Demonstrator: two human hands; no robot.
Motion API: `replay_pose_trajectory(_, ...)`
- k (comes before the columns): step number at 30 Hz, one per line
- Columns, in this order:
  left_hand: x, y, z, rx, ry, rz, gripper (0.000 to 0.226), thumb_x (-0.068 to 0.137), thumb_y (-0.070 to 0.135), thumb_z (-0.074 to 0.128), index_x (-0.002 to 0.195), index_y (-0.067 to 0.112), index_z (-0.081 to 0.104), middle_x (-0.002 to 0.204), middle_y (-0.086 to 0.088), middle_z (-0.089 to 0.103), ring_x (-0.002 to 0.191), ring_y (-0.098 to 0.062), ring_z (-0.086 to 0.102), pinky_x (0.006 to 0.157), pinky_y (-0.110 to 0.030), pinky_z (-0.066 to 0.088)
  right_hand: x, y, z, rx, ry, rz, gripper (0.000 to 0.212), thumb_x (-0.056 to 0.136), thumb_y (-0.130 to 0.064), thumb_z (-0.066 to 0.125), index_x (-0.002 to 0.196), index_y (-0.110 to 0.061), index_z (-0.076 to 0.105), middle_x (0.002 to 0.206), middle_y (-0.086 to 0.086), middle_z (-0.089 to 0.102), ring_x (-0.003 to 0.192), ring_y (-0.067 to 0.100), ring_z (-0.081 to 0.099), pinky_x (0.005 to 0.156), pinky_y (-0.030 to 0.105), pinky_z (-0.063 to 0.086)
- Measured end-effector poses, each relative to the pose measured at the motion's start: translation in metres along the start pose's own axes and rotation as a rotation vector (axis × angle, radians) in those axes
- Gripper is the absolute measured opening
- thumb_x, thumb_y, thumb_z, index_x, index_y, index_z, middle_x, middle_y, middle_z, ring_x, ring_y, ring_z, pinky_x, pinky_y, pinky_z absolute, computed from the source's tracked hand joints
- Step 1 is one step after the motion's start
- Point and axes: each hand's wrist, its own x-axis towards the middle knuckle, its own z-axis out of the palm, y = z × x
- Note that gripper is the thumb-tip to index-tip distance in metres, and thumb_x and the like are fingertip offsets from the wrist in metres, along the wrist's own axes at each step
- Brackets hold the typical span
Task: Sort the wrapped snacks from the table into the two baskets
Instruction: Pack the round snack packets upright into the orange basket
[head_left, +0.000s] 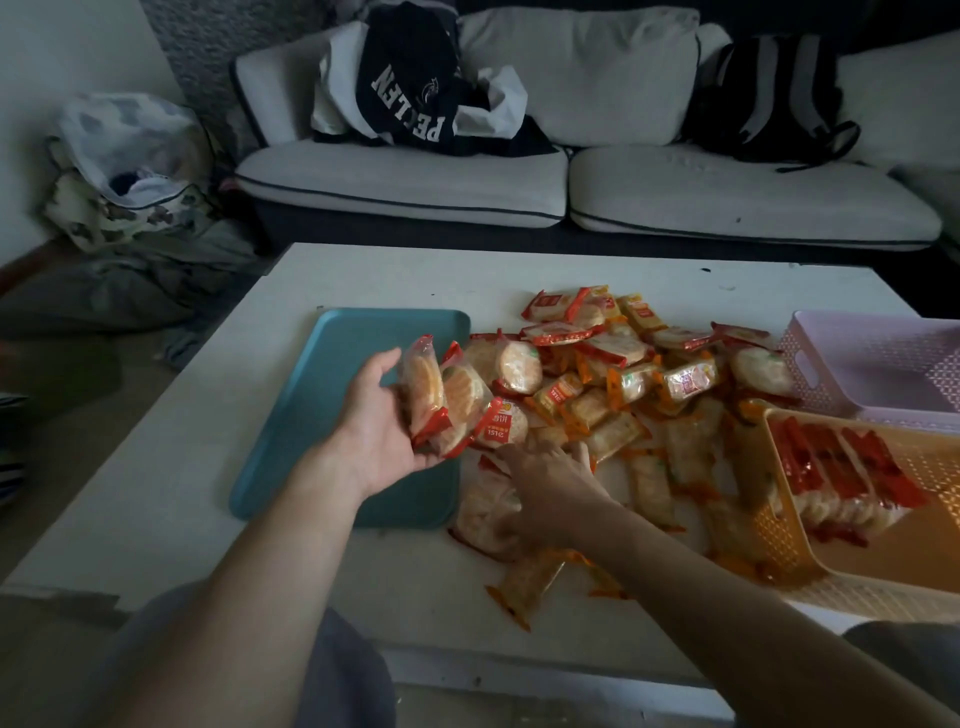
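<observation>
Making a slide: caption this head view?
Left hand holds round red-wrapped snacks; right hand on the snack pile beside an orange basket.

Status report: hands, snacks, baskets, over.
Left hand holds round packs. Right hand on pile, grip unclear. Yellow basket part filled, pink basket looks empty. Nothing blocks baskets.

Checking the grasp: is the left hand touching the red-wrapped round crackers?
Touching. The head view shows the left hand cupped around a stack of red-wrapped round crackers, with the thumb by the top packet and the fingers curled under the stack.

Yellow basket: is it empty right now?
No, a row of red-wrapped snacks lies inside the yellow basket.
</observation>
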Motion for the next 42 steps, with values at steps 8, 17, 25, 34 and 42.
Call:
replay_pose_trajectory(8,0.017,0.006,-0.012,0.144,0.142,0.079,0.039,0.087,0.021,0.062,0.125,0.014,0.062,0.119,-0.015,0.071,0.097,-0.027,0.068,0.071,-0.036,0.056,0.03,0.036,-0.036,0.53,0.155,0.095,0.026,0.086,-0.013,0.072,0.111,-0.016,0.068,0.096,-0.002,0.069,0.089,0.016,0.066,0.072,0.027,0.055)
replay_pose_trajectory(17,0.052,0.014,-0.012,0.043,0.12,0.12,0.03,0.089,0.012,0.066,0.119,0.008,0.065,0.103,-0.015,0.077,0.083,-0.025,0.075,0.064,-0.031,0.06,0.089,0.019,-0.026,0.176,-0.008,0.102,0.076,0.078,-0.048,0.079,0.14,-0.016,0.049,0.136,0.008,0.054,0.122,0.026,0.053,0.098,0.038,0.05)
replay_pose_trajectory(25,0.096,0.032,0.017,0.25,0.133,0.168,0.023,0.086,0.01,0.067,0.109,0.008,0.065,0.106,-0.018,0.073,0.084,-0.028,0.071,0.066,-0.032,0.058,0.091,0.021,-0.036,0.122,-0.07,0.096,0.096,0.07,-0.059,0.081,0.146,-0.017,0.04,0.146,0.01,0.042,0.134,0.03,0.039,0.107,0.042,0.044)
replay_pose_trajectory(34,0.121,0.044,0.034,0.443,0.103,0.236,0.042,0.068,0.024,0.074,0.107,0.009,0.068,0.1,-0.015,0.075,0.088,-0.029,0.073,0.08,-0.041,0.061,0.082,0.072,-0.059,0.439,-0.03,0.005,0.044,0.077,-0.031,0.084,0.116,-0.022,0.063,0.101,-0.006,0.065,0.093,0.015,0.063,0.078,0.023,0.051)
replay_pose_trajectory(42,0.136,0.039,0.034,0.494,0.063,0.223,0.072,0.044,0.035,0.075,0.11,0.006,0.071,0.104,-0.023,0.075,0.097,-0.038,0.074,0.092,-0.052,0.056,0.114,0.089,-0.052,1.259,0.214,0.383,0.026,0.083,-0.018,0.074,0.106,-0.008,0.065,0.095,0.013,0.069,0.083,0.024,0.069,0.07,0.04,0.06)
